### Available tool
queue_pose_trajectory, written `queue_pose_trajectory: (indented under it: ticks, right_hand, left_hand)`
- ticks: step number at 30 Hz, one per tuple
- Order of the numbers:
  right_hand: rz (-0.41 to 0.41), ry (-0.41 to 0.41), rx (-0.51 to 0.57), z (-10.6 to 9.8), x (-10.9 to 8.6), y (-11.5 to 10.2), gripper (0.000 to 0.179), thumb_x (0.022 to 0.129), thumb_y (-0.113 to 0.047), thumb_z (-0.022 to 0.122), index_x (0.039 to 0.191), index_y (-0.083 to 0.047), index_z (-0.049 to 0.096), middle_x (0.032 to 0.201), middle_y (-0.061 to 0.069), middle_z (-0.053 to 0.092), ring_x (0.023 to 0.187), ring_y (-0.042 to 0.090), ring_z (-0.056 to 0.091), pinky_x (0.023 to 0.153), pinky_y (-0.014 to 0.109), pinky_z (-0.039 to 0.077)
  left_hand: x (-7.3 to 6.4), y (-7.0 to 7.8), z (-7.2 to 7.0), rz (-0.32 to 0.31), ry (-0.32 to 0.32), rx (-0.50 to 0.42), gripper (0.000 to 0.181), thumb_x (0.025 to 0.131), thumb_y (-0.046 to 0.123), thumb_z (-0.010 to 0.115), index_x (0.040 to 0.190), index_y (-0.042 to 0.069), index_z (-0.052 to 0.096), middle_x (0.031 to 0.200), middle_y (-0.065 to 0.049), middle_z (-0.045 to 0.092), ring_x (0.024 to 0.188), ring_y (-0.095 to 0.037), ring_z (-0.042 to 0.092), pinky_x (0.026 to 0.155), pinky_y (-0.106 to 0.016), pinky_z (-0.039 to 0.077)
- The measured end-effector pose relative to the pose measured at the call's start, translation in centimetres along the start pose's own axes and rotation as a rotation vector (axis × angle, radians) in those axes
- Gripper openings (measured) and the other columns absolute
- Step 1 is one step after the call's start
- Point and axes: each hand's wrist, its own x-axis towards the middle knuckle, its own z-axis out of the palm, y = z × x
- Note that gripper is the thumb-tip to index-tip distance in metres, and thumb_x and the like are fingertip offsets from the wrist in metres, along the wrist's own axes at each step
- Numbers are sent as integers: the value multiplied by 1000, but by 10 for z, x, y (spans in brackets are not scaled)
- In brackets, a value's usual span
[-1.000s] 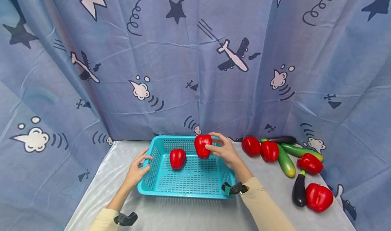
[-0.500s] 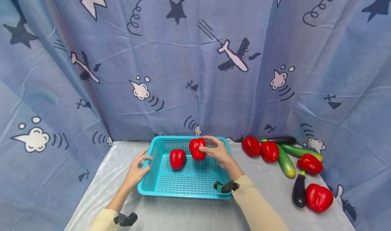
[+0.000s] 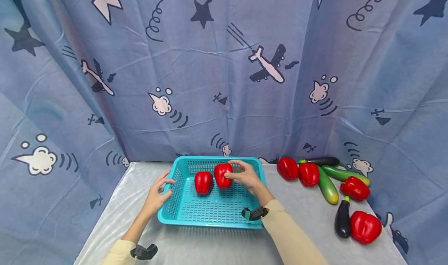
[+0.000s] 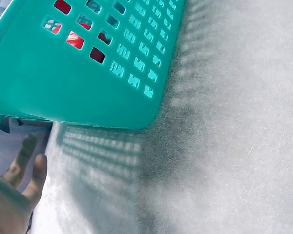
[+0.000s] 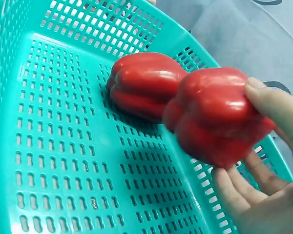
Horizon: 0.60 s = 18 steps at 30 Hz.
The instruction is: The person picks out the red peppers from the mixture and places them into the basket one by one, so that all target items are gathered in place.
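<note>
Held red bell pepper point(image 3: 221, 177) now lower, leftward, pinched by right hand point(image 3: 247, 177); left hand point(image 3: 155, 197), fingers spread, probably steadying turquoise basket point(image 3: 210, 223).

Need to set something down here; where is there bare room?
Bare: table before the basket, between the sleeves; table between right sleeve and front eggplant; the basket's front floor. Crowded: the table's right side, with peppers, cucumbers and eggplants bunched; the basket's far half, where the right hand holds one pepper beside a second pepper.
</note>
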Motion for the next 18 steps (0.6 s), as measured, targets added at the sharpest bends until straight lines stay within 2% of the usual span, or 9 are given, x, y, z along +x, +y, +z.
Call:
queue_pose_trajectory:
  ticks: [7,12,18]
  right_hand:
    - [26,-4,-10,1,5,1,55,79,-10,88,128,-5,64,127,24,58,113,40,60,87,52,54]
    - [32,-31,-38,4,8,4,57,79,-10,88,130,-6,63,128,23,57,114,38,59,87,48,55]
    - [46,-24,-96,7,11,12,57,78,-11,89,129,-8,66,130,22,58,116,38,58,88,49,55]
  left_hand:
    - [-1,-1,0,-17,1,5,27,84,-19,60,109,-10,66,153,-34,35,139,-52,33,94,-63,42]
    - [0,-1,0,-14,1,2,27,84,-19,61,109,-9,66,153,-33,35,139,-52,33,94,-65,41]
    - [1,-2,-1,-22,-7,-10,27,84,-18,60,108,-8,66,153,-33,35,140,-52,31,95,-67,40]
